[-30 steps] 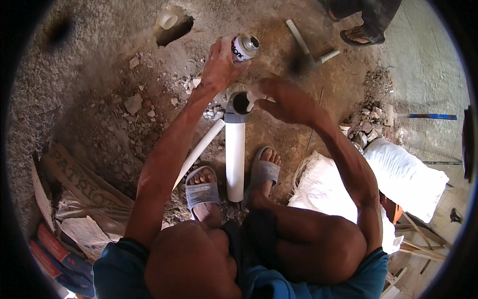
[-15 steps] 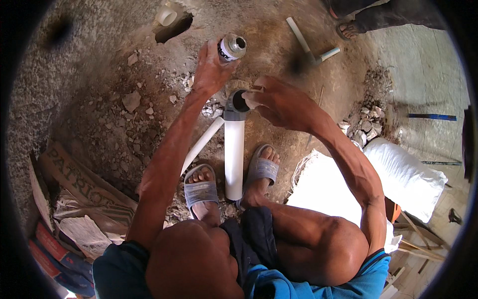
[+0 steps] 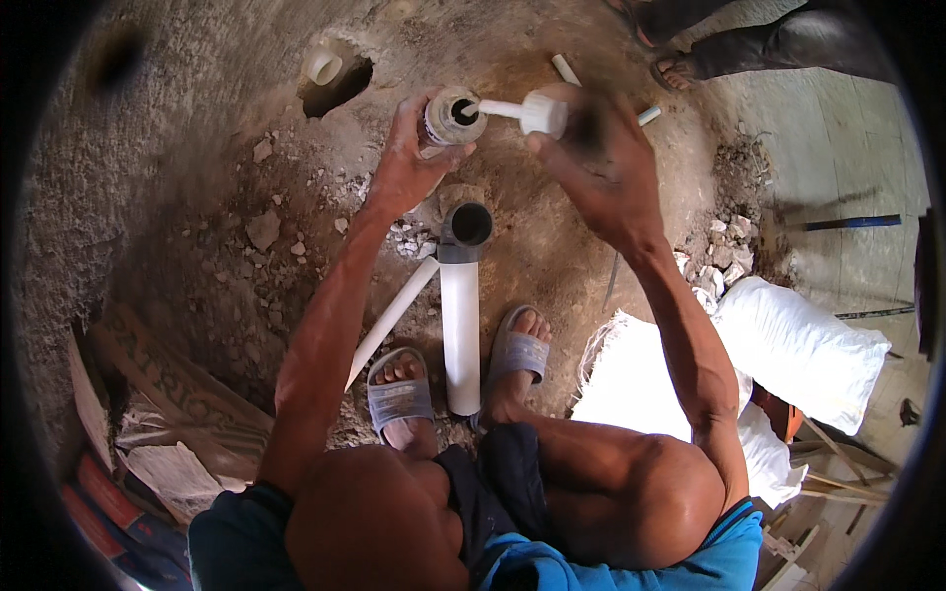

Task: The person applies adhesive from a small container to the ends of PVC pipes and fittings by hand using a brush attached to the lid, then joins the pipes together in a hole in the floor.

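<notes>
My left hand (image 3: 402, 177) is wrapped around an open-mouthed can (image 3: 439, 126), tilted so its mouth shows. My right hand (image 3: 611, 187) holds a white brush cap (image 3: 544, 115); its pale applicator stem reaches into the can's mouth. Motion and a dark smudge blur the right fingertips. Below both hands, a grey elbow fitting (image 3: 455, 253) sits on the far end of a thick white pipe (image 3: 460, 335), its round opening facing up. The pipe lies between my sandalled feet, and neither hand touches it.
A thinner white pipe (image 3: 392, 320) slants beside the thick one. Far off is a hole (image 3: 340, 91) with a white pipe end (image 3: 322, 66). Rubble (image 3: 264, 231) covers the left ground. White sacks (image 3: 803, 350) lie right; another person's dark-trousered leg (image 3: 759, 49) stands far right.
My right hand has left the elbow's opening and moved up and right, and now shows the brush cap at the can. The can has tipped toward it, moving slightly left and nearer.
</notes>
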